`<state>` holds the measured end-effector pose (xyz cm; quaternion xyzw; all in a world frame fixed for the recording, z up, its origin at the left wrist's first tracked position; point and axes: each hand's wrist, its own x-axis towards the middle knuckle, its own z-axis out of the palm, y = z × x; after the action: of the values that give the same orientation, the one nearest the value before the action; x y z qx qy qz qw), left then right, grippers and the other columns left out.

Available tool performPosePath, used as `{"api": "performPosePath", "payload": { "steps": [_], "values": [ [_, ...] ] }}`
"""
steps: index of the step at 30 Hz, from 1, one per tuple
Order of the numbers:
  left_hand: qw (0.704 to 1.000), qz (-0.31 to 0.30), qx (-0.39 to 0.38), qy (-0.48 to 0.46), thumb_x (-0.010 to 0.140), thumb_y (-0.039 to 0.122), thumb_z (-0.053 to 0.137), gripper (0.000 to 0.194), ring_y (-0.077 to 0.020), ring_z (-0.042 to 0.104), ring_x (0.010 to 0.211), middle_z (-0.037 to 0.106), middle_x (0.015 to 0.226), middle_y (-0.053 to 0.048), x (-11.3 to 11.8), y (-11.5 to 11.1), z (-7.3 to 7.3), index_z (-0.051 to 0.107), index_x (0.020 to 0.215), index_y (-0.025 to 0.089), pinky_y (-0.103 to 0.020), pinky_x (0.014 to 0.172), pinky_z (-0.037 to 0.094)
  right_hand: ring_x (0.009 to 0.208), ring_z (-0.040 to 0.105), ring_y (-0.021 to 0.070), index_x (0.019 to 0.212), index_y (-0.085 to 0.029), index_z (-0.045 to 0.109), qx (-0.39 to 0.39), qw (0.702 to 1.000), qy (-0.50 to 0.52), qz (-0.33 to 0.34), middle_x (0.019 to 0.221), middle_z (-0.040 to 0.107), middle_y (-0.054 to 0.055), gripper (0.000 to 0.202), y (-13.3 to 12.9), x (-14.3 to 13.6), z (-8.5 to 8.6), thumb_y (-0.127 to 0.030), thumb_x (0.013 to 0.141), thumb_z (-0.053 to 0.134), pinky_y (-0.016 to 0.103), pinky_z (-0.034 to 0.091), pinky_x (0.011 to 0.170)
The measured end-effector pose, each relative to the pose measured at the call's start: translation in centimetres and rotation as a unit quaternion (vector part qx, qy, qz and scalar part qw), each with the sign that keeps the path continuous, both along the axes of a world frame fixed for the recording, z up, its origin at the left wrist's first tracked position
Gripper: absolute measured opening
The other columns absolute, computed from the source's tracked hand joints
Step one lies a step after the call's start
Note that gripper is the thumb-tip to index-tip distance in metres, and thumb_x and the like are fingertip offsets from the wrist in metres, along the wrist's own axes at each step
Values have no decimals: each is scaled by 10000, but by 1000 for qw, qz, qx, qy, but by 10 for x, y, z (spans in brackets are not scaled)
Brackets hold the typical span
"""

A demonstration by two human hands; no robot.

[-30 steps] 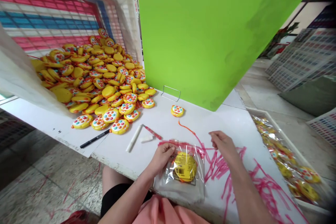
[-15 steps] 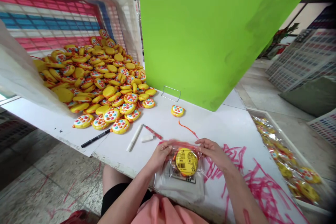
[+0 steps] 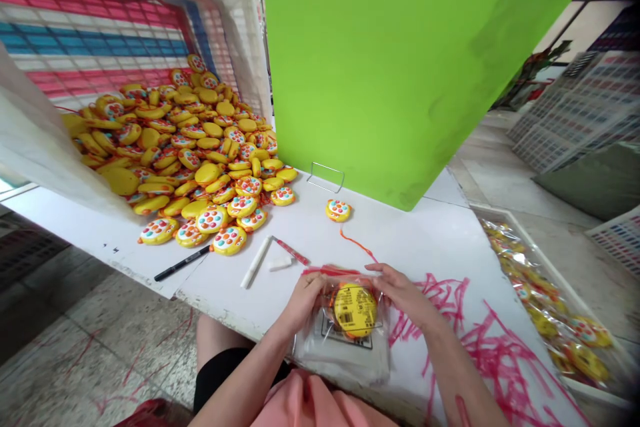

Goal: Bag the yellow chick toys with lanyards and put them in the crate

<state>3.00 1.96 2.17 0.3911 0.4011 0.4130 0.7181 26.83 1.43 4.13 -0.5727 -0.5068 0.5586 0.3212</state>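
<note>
A clear plastic bag with black print [image 3: 326, 333] holds a round yellow toy [image 3: 356, 310]. My left hand [image 3: 306, 297] pinches the bag's upper left edge. At its upper right edge, my right hand [image 3: 400, 290] grips the film between thumb and fingers, with the index finger stretched out. Beneath lies a stack of flat clear bags [image 3: 350, 363] at the table's front edge. One yellow toy with coloured dots [image 3: 339, 210] rests beyond my hands, and an orange-red cord [image 3: 357, 243] runs from near it toward my right hand.
Many yellow toys [image 3: 210, 143] spill from a lined basket [image 3: 245, 40] at the left. A black marker [image 3: 183, 263], white stick [image 3: 257, 262], red pen [image 3: 291, 251] and white cap [image 3: 281, 263] lie on the table. A green board [image 3: 390, 73] stands behind; bagged toys fill a tray [image 3: 590, 327] at right.
My right index finger has stretched out a little to the left above the bag. The bag's top edge has shifted slightly, and both hands still hold it.
</note>
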Motion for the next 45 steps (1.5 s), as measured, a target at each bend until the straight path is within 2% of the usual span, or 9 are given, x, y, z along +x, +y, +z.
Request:
{"api": "performPosePath", "payload": {
  "steps": [7,12,17,20,24,29,35,40,45],
  "values": [
    [1000,12,-13,20,753,418,610,288,-152,540,620,623,645,-18,6,-4,9,605,645,151,-264,588,430,634,554,132,1185,-236,559,5,1000,20,23,805,630,-11,458,-7,4,9,-507,817,580,264,447,579],
    [998,26,8,61,776,445,609,346,-97,418,500,517,539,31,6,-5,7,553,596,155,-227,507,333,699,603,185,1160,-230,584,30,999,-34,-26,795,672,18,515,-3,-10,3,-588,791,567,284,459,565],
    [996,64,35,51,700,421,732,437,-65,355,452,420,478,77,8,-7,0,387,569,187,-203,466,268,773,660,222,1059,-196,600,49,996,33,-70,786,709,45,500,2,-28,-13,-545,706,663,345,499,723],
    [996,89,27,14,698,463,745,401,-87,496,519,563,619,52,6,-8,3,456,753,191,-184,484,343,813,668,220,1103,-205,589,72,995,45,-51,825,715,44,451,0,-28,-11,-499,764,625,350,503,762],
    [997,50,-38,-47,841,616,494,482,-195,661,724,698,960,-86,3,-7,14,515,1082,199,-290,601,491,893,666,209,1173,-212,578,108,994,-2,-13,953,720,54,386,-6,-29,1,-416,847,542,344,502,817],
    [1000,-4,21,-21,806,461,639,407,-241,668,822,722,905,-118,0,-3,17,680,998,104,-337,763,502,1071,611,200,1155,-261,636,177,980,-77,38,1157,671,35,310,-11,-34,13,-329,903,469,342,454,952],
    [998,-17,29,-57,742,326,744,352,-239,653,928,706,1044,-112,-5,-2,2,676,1027,131,-358,875,479,957,617,188,1048,-273,717,235,964,-90,89,986,674,45,385,-6,-32,-2,-165,860,399,340,464,890],
    [992,-12,29,-118,739,264,751,375,-236,643,977,691,1087,-113,-6,-4,-4,640,1078,151,-362,902,466,876,624,177,814,-249,754,226,971,-64,41,896,670,38,349,0,-31,-15,-159,794,418,318,473,832],
    [989,-33,-25,-142,734,234,744,313,-201,664,853,713,997,-102,-10,-2,-7,650,1020,151,-304,779,492,843,622,187,710,-232,715,193,980,-47,-26,837,678,23,275,3,-31,-22,-182,749,447,327,472,815]
  ]
}}
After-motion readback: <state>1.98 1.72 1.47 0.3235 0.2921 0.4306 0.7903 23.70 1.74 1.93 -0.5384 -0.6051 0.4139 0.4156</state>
